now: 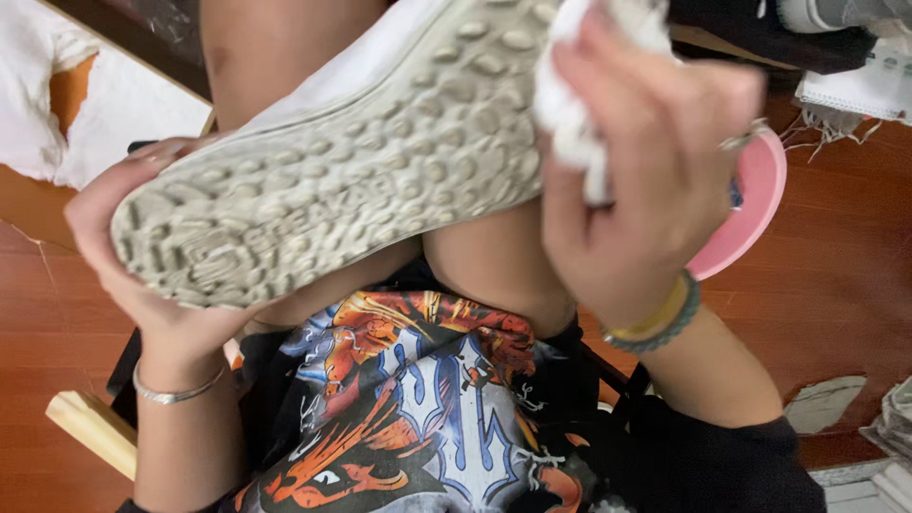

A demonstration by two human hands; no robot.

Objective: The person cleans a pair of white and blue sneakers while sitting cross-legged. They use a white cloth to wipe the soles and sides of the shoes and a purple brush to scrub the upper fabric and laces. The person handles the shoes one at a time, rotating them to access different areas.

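One white shoe (351, 161), sole up, held across a seated person's bare knees, w/ both hands at work on it. At left, the left hand (133, 275) cups the shoe's rounded end from below, fingers curled round the edge, firm hold; one silver bangle (176, 391) on that wrist. Sole is grey-white, studded w/ small raised bumps, running diagonally up toward the right. At right, the right hand (636, 180) is closed tight on one wad of white cloth (570, 114), pressed vs. the sole's upper end; one ring (746, 138) on a finger, two wristbands (660, 323), yellow & green, side by side. Behind that hand, one pink round dish (750, 209) on the red-brown wood floor (836, 285). Below, a black printed shirt (427, 408).
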